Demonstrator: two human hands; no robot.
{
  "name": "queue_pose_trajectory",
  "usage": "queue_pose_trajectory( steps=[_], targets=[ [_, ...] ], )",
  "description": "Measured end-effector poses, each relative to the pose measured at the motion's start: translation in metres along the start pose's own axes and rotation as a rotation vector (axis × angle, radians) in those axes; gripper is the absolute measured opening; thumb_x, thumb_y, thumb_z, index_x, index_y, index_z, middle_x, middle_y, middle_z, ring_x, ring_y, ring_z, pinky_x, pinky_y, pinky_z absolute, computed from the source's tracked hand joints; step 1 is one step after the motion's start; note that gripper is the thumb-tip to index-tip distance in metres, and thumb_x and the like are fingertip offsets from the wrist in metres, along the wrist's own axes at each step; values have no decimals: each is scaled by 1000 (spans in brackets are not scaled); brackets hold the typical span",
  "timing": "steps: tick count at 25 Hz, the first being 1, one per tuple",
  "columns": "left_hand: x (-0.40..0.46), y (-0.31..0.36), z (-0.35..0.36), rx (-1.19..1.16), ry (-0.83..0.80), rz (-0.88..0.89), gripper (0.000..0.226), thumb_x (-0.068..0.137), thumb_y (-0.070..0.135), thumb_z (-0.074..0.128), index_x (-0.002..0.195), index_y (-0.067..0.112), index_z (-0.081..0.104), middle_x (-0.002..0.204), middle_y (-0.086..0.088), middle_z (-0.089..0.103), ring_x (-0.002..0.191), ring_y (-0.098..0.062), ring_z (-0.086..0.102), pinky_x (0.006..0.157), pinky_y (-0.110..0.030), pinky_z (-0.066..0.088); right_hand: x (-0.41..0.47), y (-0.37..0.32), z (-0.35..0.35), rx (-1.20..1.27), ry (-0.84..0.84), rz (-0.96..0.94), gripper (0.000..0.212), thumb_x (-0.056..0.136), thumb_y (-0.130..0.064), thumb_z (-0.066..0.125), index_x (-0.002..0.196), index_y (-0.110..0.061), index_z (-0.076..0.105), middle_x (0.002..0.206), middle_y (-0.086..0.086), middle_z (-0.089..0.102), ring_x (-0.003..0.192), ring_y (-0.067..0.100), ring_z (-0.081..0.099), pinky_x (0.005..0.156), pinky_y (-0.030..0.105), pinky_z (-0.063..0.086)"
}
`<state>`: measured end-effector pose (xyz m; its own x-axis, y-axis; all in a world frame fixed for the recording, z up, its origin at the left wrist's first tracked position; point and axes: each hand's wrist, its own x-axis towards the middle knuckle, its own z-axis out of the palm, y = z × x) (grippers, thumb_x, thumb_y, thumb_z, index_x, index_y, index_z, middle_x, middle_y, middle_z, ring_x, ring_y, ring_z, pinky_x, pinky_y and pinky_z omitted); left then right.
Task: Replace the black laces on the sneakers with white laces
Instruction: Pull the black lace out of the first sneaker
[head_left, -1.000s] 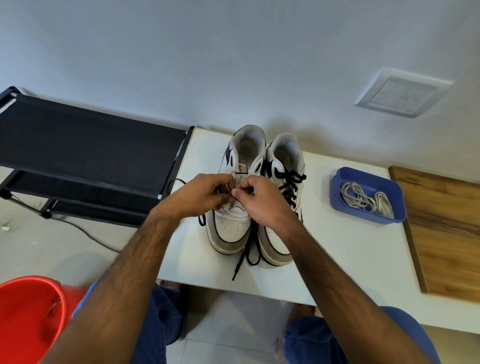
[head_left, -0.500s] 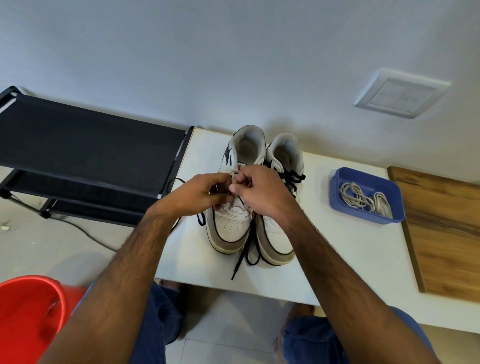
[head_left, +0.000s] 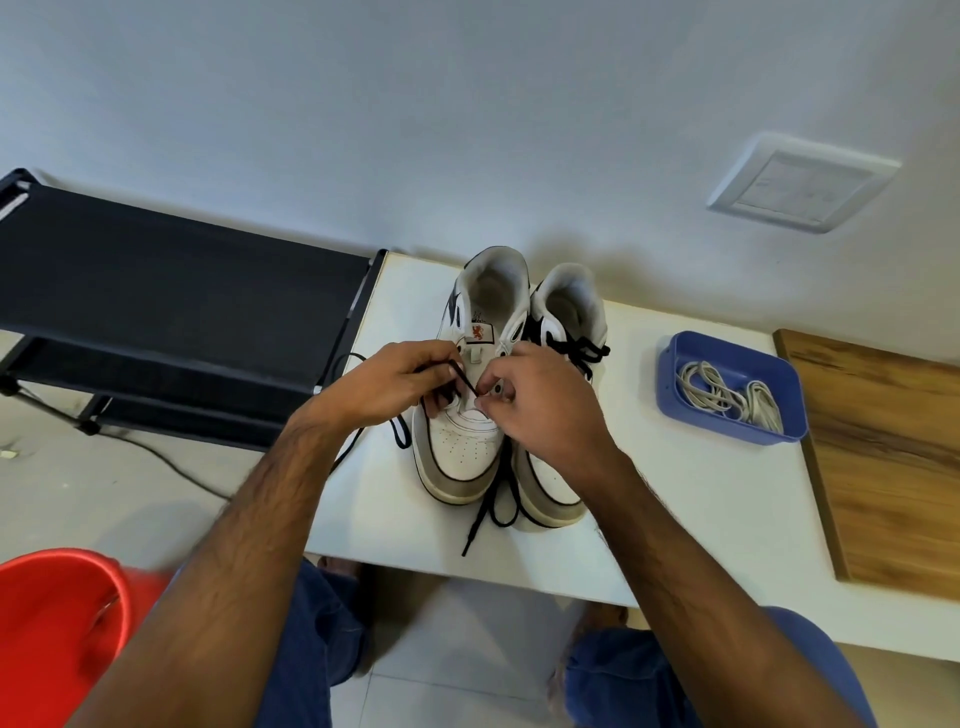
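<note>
Two white sneakers stand side by side on the white table (head_left: 675, 519), toes toward me. My left hand (head_left: 384, 384) pinches a black lace (head_left: 466, 383) that comes out of the left sneaker (head_left: 467, 447) near its lower eyelets. My right hand (head_left: 540, 405) grips the right eyelet flap of that same sneaker. Loose black lace hangs off the left sneaker's left side and trails over the table's front edge between the toes. The right sneaker (head_left: 569, 317) keeps its black lace (head_left: 582, 348) threaded. White laces (head_left: 727, 397) lie coiled in a blue tray (head_left: 670, 395).
A black shoe rack (head_left: 171, 306) stands left of the table, touching its edge, with a black cable on the floor below. A wooden board (head_left: 893, 457) lies at the table's right. A red bucket (head_left: 57, 634) sits at my lower left. My knees are under the table's front edge.
My hands have drawn apart over the left sneaker. The left hand has pulled a stretch of black lace out to the left, and the sneaker's tongue now shows between the hands.
</note>
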<state>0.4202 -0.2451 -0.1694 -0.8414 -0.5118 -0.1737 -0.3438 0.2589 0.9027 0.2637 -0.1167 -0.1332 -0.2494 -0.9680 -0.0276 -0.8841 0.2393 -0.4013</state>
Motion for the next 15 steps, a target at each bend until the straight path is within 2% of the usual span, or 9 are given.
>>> queue_pose_trajectory(
  steps=[2,3,4,5,7,9,12,15],
  targets=[
    [0,0,1,-4,-3,-1,23,106,11,46,97,12,68,87,-5,74,73,-20,70,65,-16,48,3,-5,0,-221,-34,-59,11,94,-34,65,102,-28,70,100,-8,57,102,18,55,82,34,38],
    [1,0,1,2,-5,3,22,106,12,47,98,12,68,86,-5,74,72,-20,70,66,-17,49,4,-7,0,-255,-36,-72,10,95,-33,63,102,-27,68,103,-8,57,105,18,54,87,37,38],
    [1,0,2,9,-5,8,20,106,13,49,99,12,68,85,-3,74,72,-19,70,67,-20,51,6,-9,-2,-175,-22,-59,8,95,-31,63,100,-25,66,102,-8,58,102,18,55,88,38,39],
    [2,-1,2,13,-2,11,17,105,16,52,100,11,68,84,-3,74,72,-19,70,70,-25,54,8,-11,-5,19,-4,-10,5,95,-29,65,96,-24,66,98,-9,59,95,15,58,86,37,43],
    [4,-4,3,21,5,14,14,103,19,57,101,10,68,83,-3,73,72,-20,71,77,-36,59,16,-11,-14,490,39,104,4,94,-24,69,93,-20,67,87,-10,63,78,3,60,75,24,46],
    [5,-6,2,27,0,15,12,102,19,59,99,11,68,83,-5,73,73,-21,71,80,-41,59,19,-9,-22,645,58,139,5,94,-22,70,95,-17,70,83,-9,67,71,-3,57,69,15,46],
    [4,-6,1,-16,-1,7,11,101,17,60,98,15,69,82,-3,73,72,-19,70,75,-36,58,12,1,-19,523,-64,123,11,90,-28,75,98,-22,72,91,-6,67,78,6,61,71,27,48],
    [3,-3,0,2,-7,25,15,101,24,60,95,17,71,85,-2,73,73,-21,69,69,-18,50,1,12,-5,197,-151,43,20,82,-39,81,96,-27,75,86,-12,56,81,8,60,70,31,47]
  ],
)
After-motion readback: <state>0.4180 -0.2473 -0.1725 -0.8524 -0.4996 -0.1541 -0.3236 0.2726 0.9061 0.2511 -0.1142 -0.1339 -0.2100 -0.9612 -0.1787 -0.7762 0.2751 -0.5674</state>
